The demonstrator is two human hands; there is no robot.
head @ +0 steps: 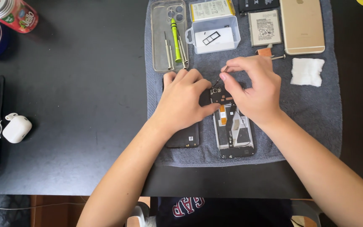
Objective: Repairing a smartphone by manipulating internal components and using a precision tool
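**Opened phone on a grey towel, both hands at its top end**

The phone (234, 130), back removed, lies flat on the towel (316, 109) with its board and flex cables exposed. The left hand (181, 101), fingers curled together, presses on the phone's upper left edge beside the black cover (184, 136). The right hand (253, 86) pinches a thin tool (220, 76), tip down near the camera corner. Judged light, rigid at the frame, fragile inside: best held by its side edges, away from the orange flex. Screwdrivers (175, 42) lie in a clear case above.
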